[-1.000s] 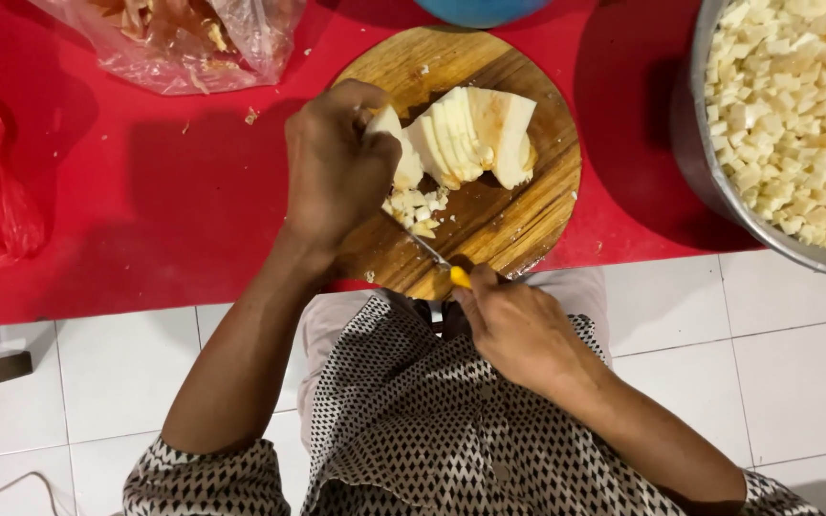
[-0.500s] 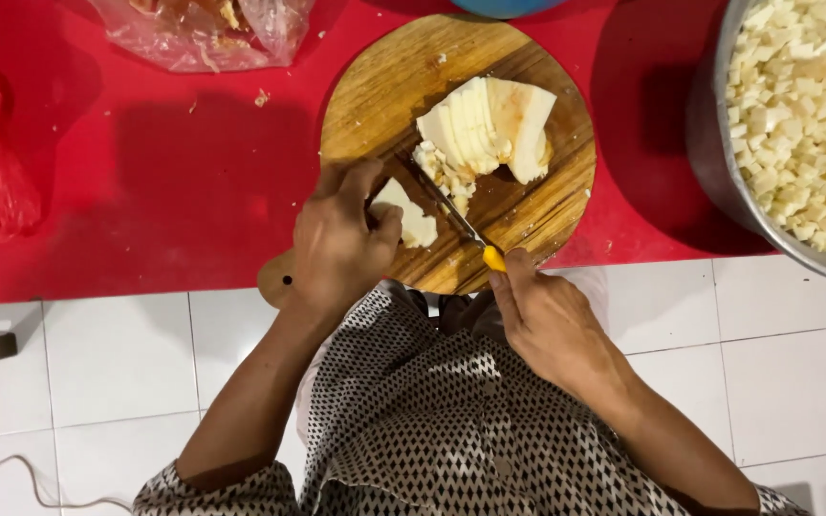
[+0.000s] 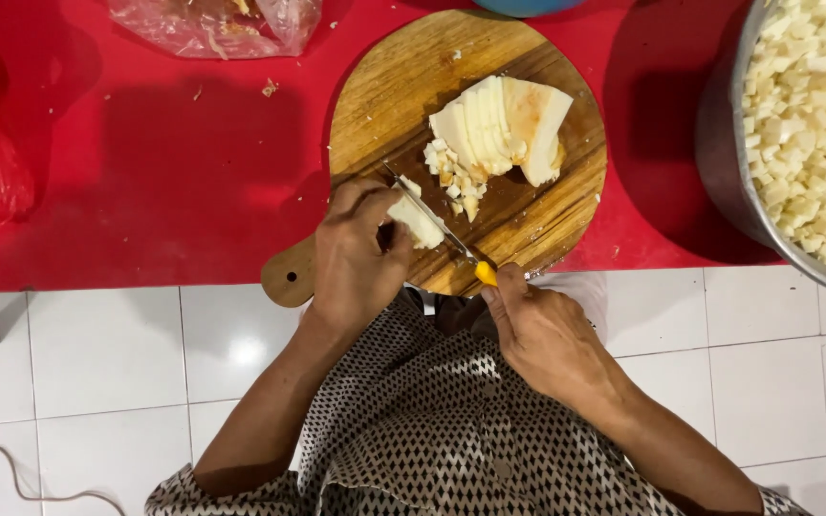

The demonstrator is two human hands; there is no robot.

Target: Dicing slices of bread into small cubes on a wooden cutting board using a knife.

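Gripping a pale white slab [image 3: 415, 222] in the left hand [image 3: 356, 258], fingers curled shut around it at the near-left edge of the round wooden cutting board [image 3: 403, 86]. Clamping the right hand [image 3: 547, 339] on the yellow handle of a small knife [image 3: 437, 225], just off the board's near rim, blade running across the slab and pointing toward the board's middle. Keeping the two hands close but not touching, joined only through knife and slab. Looking firm yet brittle, likely moist and a bit slippery, light enough for fingertips; best pinching it by the flat sides, well behind the blade. Lying at the board's centre, a larger sliced wedge [image 3: 504, 129], with small diced bits [image 3: 451, 182] between it and the slab. Sitting right of the board, a metal bowl [image 3: 719, 162] full of white cubes. Lying beyond the board's far-left side, a clear plastic bag [image 3: 212, 24].
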